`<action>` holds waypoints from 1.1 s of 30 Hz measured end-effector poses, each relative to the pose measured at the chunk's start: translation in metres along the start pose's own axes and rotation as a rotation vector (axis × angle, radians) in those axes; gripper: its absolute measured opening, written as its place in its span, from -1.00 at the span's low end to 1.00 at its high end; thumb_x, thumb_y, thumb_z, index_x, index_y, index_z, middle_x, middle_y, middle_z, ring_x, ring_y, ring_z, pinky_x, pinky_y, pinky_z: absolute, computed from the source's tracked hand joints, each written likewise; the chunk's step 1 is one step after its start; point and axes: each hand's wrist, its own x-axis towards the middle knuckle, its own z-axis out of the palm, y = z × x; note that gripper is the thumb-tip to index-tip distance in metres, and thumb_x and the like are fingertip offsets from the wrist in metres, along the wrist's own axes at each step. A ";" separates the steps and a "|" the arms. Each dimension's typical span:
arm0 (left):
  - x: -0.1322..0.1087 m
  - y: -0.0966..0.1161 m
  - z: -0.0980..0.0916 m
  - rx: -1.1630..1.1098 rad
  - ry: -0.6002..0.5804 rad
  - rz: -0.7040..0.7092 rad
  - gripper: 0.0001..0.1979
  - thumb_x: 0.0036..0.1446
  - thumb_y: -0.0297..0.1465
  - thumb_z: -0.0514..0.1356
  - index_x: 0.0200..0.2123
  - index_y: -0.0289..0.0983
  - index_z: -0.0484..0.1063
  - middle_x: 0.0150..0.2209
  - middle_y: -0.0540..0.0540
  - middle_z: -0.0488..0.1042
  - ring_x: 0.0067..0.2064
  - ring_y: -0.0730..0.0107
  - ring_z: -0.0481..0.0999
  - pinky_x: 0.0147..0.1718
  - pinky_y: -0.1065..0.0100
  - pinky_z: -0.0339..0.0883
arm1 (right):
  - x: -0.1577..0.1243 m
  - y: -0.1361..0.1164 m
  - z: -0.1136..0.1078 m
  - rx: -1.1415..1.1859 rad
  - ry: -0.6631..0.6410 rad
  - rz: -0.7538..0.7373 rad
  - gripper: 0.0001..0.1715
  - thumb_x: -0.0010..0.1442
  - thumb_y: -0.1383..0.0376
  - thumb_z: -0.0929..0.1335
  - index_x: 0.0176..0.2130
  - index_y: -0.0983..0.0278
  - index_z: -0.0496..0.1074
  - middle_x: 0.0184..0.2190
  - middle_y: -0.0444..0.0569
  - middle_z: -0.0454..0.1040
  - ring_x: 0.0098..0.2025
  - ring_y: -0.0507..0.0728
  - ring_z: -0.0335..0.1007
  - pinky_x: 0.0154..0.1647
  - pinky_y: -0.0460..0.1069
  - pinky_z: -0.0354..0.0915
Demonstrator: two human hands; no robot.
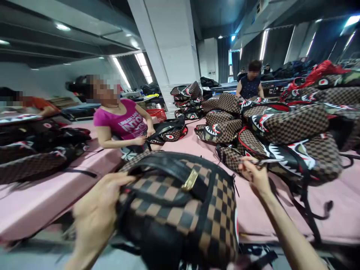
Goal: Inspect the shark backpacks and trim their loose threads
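A brown and black checkered backpack point(180, 210) with a gold clasp fills the lower middle of the view, top toward me. My left hand point(98, 213) grips its left side, fingers curled round the edge. My right hand point(254, 174) is raised to the right of the bag, fingers pinched on a thin dark tool point(270, 162), possibly small scissors. Just beyond that hand lies a heap of checkered backpacks with shark-mouth prints point(281, 138).
A pink table point(39, 202) runs left and right. Across it a person in a pink shirt point(126, 123) handles another shark-mouth bag point(167, 133). More bags lie stacked at left point(33, 153). A second person point(250, 84) sits far back. A white pillar point(168, 41) stands behind.
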 end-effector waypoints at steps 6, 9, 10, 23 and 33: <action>-0.024 0.020 -0.017 -0.104 0.052 0.031 -0.69 0.19 -0.33 -0.01 -0.40 -0.32 0.48 -0.32 -0.09 0.48 -0.25 0.33 0.46 -0.23 0.29 0.34 | -0.106 -0.095 0.023 0.179 -0.133 -0.145 -0.81 0.10 0.18 0.36 -0.39 0.26 0.35 -0.59 -0.16 0.38 -0.69 -0.07 0.14 -0.74 -0.15 0.03; -0.039 0.024 -0.028 -0.112 0.064 0.104 -0.70 0.19 -0.36 -0.01 -0.36 -0.31 0.50 -0.31 -0.09 0.49 -0.25 0.33 0.46 -0.23 0.28 0.35 | -0.135 -0.094 0.052 0.168 -0.210 -0.172 -0.82 0.14 0.18 0.34 -0.36 0.24 0.32 -0.58 -0.18 0.39 -0.67 -0.06 0.21 -0.70 -0.15 0.15; -0.043 0.025 -0.030 -0.109 0.072 0.113 -0.70 0.20 -0.36 -0.01 -0.34 -0.30 0.50 -0.30 -0.09 0.49 -0.24 0.33 0.46 -0.22 0.27 0.35 | -0.141 -0.092 0.059 0.152 -0.219 -0.179 -0.82 0.14 0.19 0.35 -0.36 0.24 0.31 -0.58 -0.19 0.39 -0.67 -0.06 0.22 -0.69 -0.15 0.16; -0.051 0.027 -0.032 -0.075 0.097 0.052 -0.68 0.20 -0.32 -0.04 -0.36 -0.24 0.50 -0.30 -0.09 0.50 -0.21 0.33 0.48 -0.18 0.26 0.36 | -0.159 -0.091 0.066 -0.060 -0.151 -0.392 -0.77 0.21 0.19 0.27 -0.44 0.22 0.22 -0.61 -0.22 0.27 -0.68 -0.07 0.14 -0.71 -0.15 0.09; -0.050 0.026 -0.029 -0.064 0.101 0.075 -0.70 0.21 -0.37 -0.04 -0.33 -0.25 0.50 -0.28 -0.09 0.49 -0.20 0.33 0.47 -0.19 0.29 0.34 | -0.153 -0.086 0.066 -0.043 -0.164 -0.419 -0.83 0.22 0.24 0.26 -0.41 0.22 0.22 -0.55 -0.20 0.28 -0.62 -0.05 0.14 -0.61 -0.11 0.12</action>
